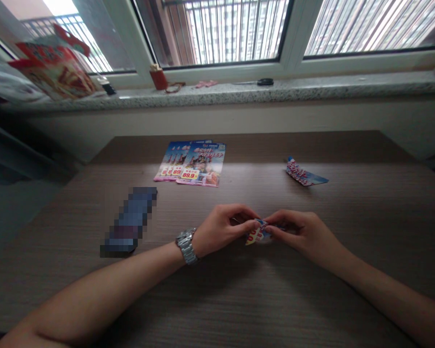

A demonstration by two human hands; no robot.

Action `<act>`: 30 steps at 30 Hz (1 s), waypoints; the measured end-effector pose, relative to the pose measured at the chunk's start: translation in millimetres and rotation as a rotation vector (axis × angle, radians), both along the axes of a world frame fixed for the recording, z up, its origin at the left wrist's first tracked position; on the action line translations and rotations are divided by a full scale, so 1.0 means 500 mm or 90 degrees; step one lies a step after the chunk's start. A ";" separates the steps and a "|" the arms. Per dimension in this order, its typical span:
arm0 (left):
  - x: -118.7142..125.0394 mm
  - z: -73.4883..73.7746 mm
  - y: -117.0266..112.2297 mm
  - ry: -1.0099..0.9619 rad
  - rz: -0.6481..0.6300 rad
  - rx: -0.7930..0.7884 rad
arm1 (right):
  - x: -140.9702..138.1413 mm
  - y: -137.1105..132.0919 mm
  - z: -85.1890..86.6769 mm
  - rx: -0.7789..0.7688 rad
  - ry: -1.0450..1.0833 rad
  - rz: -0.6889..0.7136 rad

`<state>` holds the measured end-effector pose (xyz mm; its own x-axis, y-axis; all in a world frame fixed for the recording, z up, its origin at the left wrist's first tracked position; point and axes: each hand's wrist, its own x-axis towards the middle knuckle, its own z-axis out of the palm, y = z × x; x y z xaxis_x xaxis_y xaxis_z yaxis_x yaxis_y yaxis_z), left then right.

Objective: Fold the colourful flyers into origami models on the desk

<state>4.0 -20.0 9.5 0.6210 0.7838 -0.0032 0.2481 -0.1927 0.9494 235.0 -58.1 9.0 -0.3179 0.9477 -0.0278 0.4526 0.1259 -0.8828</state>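
Observation:
Between my two hands is a small folded flyer (255,236), printed in yellow, red and blue. My left hand (226,227), with a metal watch (187,245) on its wrist, pinches the flyer's left side between thumb and fingers. From the other side my right hand (299,232) grips its upper right part, thumb and fingers closed. The fingers hide much of the flyer. Farther back on the right lies a folded paper shape (304,175) of the same print. Several flat flyers (203,164) overlap at the back, left of centre.
A phone-like dark object (130,222), blurred into blocks, lies left on the wooden table (217,299). On the stone windowsill (304,94) are scissors (264,82), a red container (158,78) and a red food bag (58,67).

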 end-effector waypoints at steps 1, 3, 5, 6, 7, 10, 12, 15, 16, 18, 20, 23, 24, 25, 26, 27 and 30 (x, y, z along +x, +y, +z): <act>-0.001 0.000 0.000 0.002 -0.002 0.003 | -0.001 -0.001 0.001 0.001 -0.002 0.003; -0.002 -0.001 0.001 0.006 0.004 0.019 | -0.003 -0.001 0.000 -0.004 0.002 -0.001; -0.003 -0.002 0.004 0.005 0.023 0.035 | -0.002 0.001 -0.001 -0.022 0.025 -0.020; -0.003 -0.002 0.005 0.000 0.034 0.036 | -0.001 0.003 -0.002 -0.037 0.043 -0.034; -0.003 -0.003 0.006 -0.009 0.047 0.032 | 0.000 0.004 -0.003 -0.054 0.060 -0.048; -0.002 -0.003 0.009 -0.046 0.071 -0.005 | 0.005 0.010 -0.003 -0.095 0.091 -0.082; -0.002 -0.004 0.009 -0.060 0.073 -0.022 | 0.008 0.012 -0.002 -0.102 0.095 -0.095; -0.003 -0.005 0.010 -0.061 0.076 -0.017 | 0.008 0.013 0.001 -0.099 0.102 -0.093; -0.003 -0.005 0.010 -0.058 0.075 -0.011 | 0.008 0.013 0.002 -0.100 0.103 -0.090; -0.005 -0.007 0.010 -0.050 0.072 0.002 | 0.007 0.013 0.004 -0.105 0.109 -0.085; -0.006 -0.007 0.010 -0.047 0.068 0.009 | 0.007 0.013 0.004 -0.111 0.120 -0.082; -0.006 -0.005 0.010 -0.051 0.065 0.013 | 0.009 0.013 0.003 -0.120 0.137 -0.077; -0.006 -0.004 0.010 -0.052 0.065 0.014 | 0.010 0.014 0.002 -0.123 0.141 -0.075; -0.006 -0.003 0.009 -0.053 0.065 0.013 | 0.011 0.014 0.001 -0.126 0.145 -0.072; -0.005 -0.002 0.009 -0.055 0.065 0.013 | 0.012 0.014 0.000 -0.128 0.151 -0.068; -0.005 -0.001 0.009 -0.056 0.065 0.011 | 0.013 0.014 -0.001 -0.128 0.156 -0.062; -0.004 0.000 0.008 -0.065 0.067 -0.002 | 0.015 0.013 -0.001 -0.128 0.175 -0.044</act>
